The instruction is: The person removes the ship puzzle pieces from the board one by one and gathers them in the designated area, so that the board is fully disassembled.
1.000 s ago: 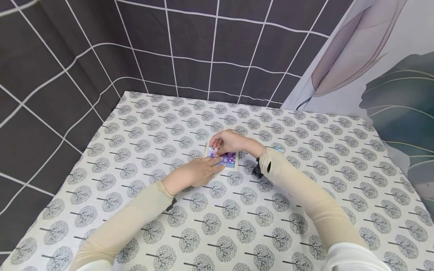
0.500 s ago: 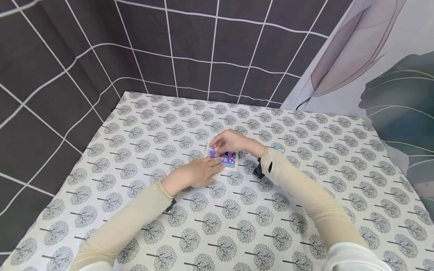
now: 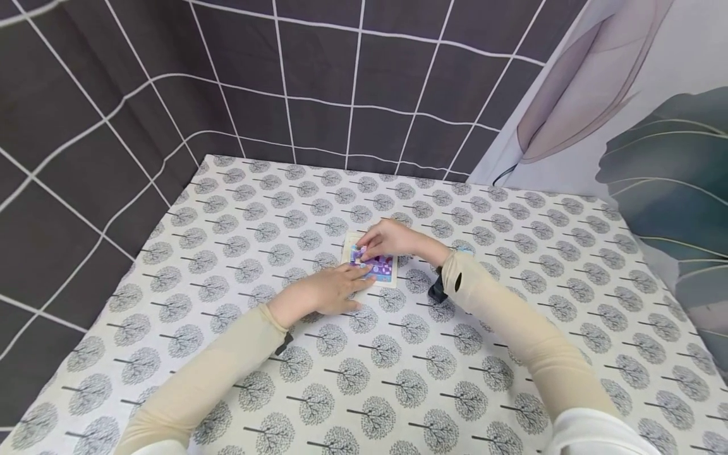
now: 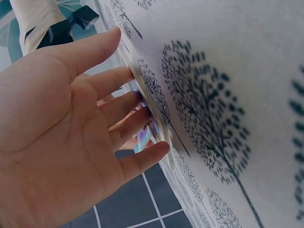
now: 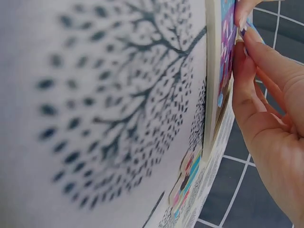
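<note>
Pinching a small piece between thumb and fingertips, your right hand works over the flat puzzle board from its two o'clock side; the fingers hide most of that piece. At eight o'clock of the board, your left hand grasps nothing: its fingers are extended, and their tips rest on the board's near edge. The board, pale-rimmed with a purple and blue print, lies on the tree-patterned cloth, just above the middle of your head view. At three o'clock from it, near your right wrist, a loose coloured piece lies on the cloth, apart from the board. Beyond the cloth at twelve o'clock hangs a dark checked curtain.
</note>
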The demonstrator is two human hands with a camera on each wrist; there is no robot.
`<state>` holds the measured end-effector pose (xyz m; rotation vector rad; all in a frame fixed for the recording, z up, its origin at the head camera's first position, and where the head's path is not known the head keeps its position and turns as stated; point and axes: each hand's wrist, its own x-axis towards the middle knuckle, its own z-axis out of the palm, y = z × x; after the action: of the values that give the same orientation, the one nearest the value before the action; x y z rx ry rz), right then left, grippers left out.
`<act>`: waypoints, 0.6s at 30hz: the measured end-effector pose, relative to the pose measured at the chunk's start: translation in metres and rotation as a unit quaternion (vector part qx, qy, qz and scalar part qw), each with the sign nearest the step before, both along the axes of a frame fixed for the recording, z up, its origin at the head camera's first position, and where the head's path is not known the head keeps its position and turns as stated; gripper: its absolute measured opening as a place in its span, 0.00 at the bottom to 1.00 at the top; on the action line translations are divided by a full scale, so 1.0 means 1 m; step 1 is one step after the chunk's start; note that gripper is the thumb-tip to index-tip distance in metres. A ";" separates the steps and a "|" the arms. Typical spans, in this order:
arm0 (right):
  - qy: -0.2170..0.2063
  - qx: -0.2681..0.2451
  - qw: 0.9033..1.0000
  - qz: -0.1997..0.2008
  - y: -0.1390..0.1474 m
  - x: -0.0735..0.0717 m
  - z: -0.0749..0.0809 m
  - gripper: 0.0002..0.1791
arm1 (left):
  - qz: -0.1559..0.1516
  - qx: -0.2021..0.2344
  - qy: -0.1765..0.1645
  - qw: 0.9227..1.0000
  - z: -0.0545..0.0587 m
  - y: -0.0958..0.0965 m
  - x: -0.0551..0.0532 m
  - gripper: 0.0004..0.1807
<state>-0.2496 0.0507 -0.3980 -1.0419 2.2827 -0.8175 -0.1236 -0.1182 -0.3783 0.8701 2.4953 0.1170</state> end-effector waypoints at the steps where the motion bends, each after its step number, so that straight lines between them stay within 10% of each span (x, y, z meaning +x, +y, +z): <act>1: -0.004 -0.004 1.000 0.001 0.002 0.001 0.000 0.18 | -0.002 -0.001 -0.001 1.000 0.000 0.000 0.000 0.36; 18: -0.035 -0.023 0.999 -0.009 0.054 0.015 0.005 0.22 | -0.010 0.020 -0.010 1.000 -0.001 0.000 -0.004 0.35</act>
<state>-0.2347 0.1044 -0.3934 -0.9987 2.2258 -0.9040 -0.1274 -0.1184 -0.3791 0.9045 2.4722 0.1688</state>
